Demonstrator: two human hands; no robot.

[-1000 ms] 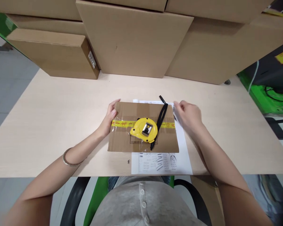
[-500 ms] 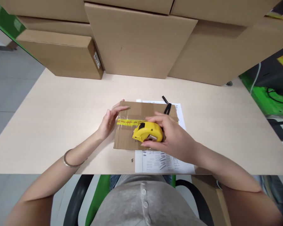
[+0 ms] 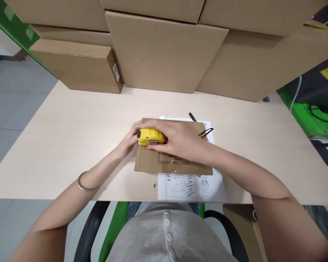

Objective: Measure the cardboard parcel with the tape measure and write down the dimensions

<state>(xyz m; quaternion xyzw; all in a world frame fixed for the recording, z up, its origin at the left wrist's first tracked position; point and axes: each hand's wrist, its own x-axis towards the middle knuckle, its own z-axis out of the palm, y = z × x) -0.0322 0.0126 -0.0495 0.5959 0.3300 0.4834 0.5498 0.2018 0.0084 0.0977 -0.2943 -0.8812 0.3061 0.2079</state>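
My right hand [image 3: 177, 140] is closed around a yellow tape measure [image 3: 151, 137] with a black front piece. It keeps the tape measure on the left end of a flat brown cardboard box [image 3: 150, 162]. At the box's left edge is my left hand [image 3: 129, 140], its fingers around that edge and close against the front of the tape measure. Its fingertips are partly hidden behind my right hand. A thin black cord loop [image 3: 207, 131] sticks out past my right wrist. Printed lettering shows on the box's face.
Printed paper sheets [image 3: 191, 187] lie beneath the box, and a black pen [image 3: 192, 116] sits behind it. Large cardboard boxes [image 3: 166, 54] line the back of the pale table [image 3: 57, 145]. A smaller carton [image 3: 79, 71] stands at the back left.
My right hand has moved left with the tape measure, up to my left hand. The yellow strip with red marks is no longer visible. The printed lettering now shows.
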